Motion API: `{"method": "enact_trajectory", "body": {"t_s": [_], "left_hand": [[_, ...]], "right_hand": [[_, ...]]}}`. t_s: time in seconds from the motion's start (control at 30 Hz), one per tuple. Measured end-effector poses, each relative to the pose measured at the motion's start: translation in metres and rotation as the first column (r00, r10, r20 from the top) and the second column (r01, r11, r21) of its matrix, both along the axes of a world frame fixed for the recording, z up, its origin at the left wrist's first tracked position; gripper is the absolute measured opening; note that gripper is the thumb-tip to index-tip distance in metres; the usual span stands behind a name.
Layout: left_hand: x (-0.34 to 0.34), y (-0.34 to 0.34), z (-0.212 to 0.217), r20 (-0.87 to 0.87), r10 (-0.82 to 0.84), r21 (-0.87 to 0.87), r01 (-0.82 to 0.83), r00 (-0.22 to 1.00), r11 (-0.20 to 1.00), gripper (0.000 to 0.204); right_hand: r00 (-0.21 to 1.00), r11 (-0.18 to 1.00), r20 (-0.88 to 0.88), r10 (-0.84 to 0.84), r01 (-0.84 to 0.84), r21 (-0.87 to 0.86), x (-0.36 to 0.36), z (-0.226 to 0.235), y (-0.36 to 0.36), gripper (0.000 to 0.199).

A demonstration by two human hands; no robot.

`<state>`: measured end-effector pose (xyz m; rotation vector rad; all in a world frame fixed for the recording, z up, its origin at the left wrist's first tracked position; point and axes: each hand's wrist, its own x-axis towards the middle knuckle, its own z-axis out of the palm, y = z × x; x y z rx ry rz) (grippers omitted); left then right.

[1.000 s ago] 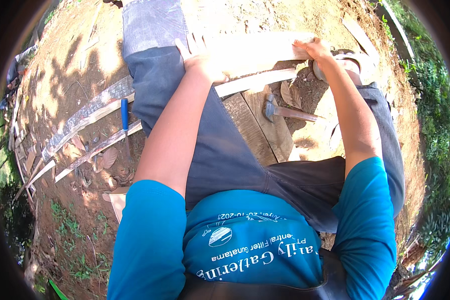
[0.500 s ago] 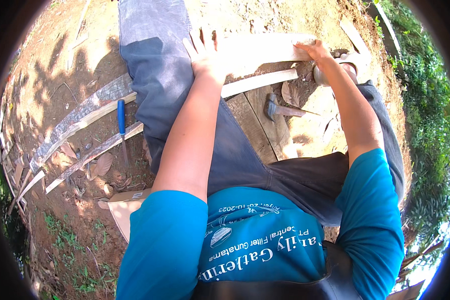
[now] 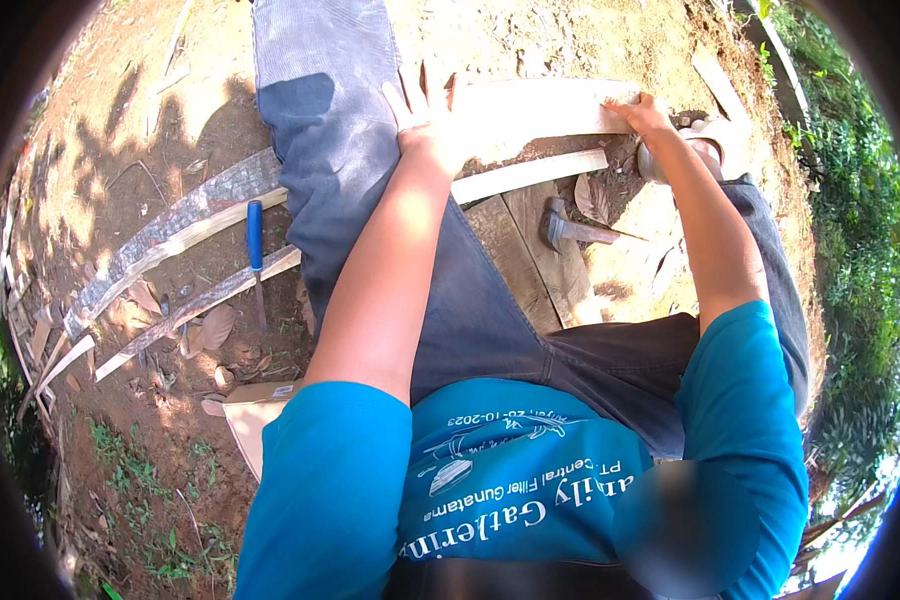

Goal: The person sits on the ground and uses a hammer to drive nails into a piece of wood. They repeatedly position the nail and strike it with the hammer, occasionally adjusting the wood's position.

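A broad pale wooden plank (image 3: pixel 545 108) lies across in front of me, its face very bright in the sun. My left hand (image 3: pixel 430 130) rests flat on its left end beside my trouser leg, fingers spread. At the far right end, my right hand (image 3: pixel 645 115) grips the plank's edge, thumb and fingers pressed around it. A narrower pale wooden strip (image 3: pixel 535 173) lies just nearer than the plank. Between my legs a hammer-like tool (image 3: pixel 575 230) with a dark metal head lies near a dry leaf.
Left of my leg, bark-edged wood strips (image 3: pixel 185 232) lie on the soil, with a thin blue-handled tool (image 3: pixel 255 240) across them. Wooden boards (image 3: pixel 515 240) lie between my legs. A cardboard piece (image 3: pixel 255 405) is at my left hip; green plants (image 3: pixel 855 230) grow at the right.
The whole view has shifted slightly, with the ground and plank sitting a little lower and further right. Both hands keep their places on the plank.
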<state>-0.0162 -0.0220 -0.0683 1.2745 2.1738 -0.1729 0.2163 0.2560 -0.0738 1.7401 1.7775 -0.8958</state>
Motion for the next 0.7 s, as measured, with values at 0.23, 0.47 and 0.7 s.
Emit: {"method": "enact_trajectory", "body": {"t_s": [0.23, 0.47, 0.7], "left_hand": [[0.016, -0.008, 0.013, 0.03, 0.07, 0.152, -0.074, 0.997, 0.986, 0.076], [0.018, -0.009, 0.016, 0.098, 0.109, 0.051, -0.114, 0.989, 0.992, 0.081], [0.023, -0.012, 0.007, 0.043, 0.085, 0.081, -0.088, 0.995, 0.993, 0.079]], "right_hand": [[0.999, 0.997, -0.018, -0.045, 0.044, -0.066, -0.004, -0.003, 0.001, 0.116], [0.998, 0.977, -0.021, -0.056, 0.051, -0.207, -0.014, 0.012, 0.008, 0.117], [0.994, 0.989, -0.018, -0.104, 0.101, -0.105, -0.003, 0.006, 0.007, 0.118]]}}
